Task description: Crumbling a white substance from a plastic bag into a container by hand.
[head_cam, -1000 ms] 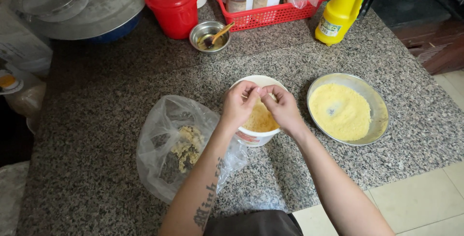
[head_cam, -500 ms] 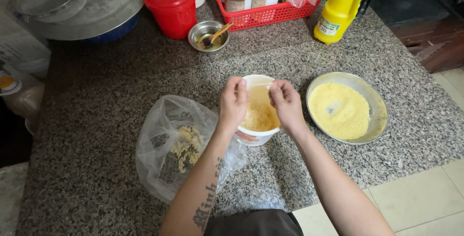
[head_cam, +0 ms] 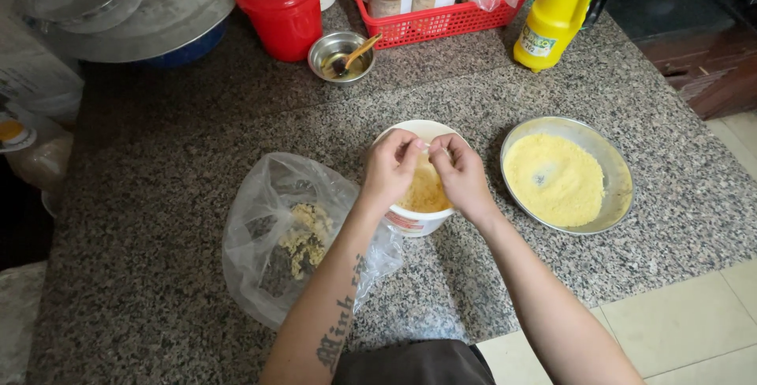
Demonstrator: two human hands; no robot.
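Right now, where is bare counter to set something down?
Bare granite lies between the red canister and the plastic bag, and along the front edge right of the metal dish. Crowded: the back row by the red basket, and around the white bowl under both hands.

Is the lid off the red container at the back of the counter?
No, the red container has its red lid on, standing closed behind the small metal bowl with a spoon in it.

Speckled granite bench (head_cam: 197,140)
On it: white bowl (head_cam: 416,219), clear plastic bag (head_cam: 276,235), metal dish (head_cam: 619,172) of yellow crumbs, red basket (head_cam: 449,26), red lidded jar (head_cam: 280,6), yellow bottle (head_cam: 556,18), small steel cup (head_cam: 327,47).
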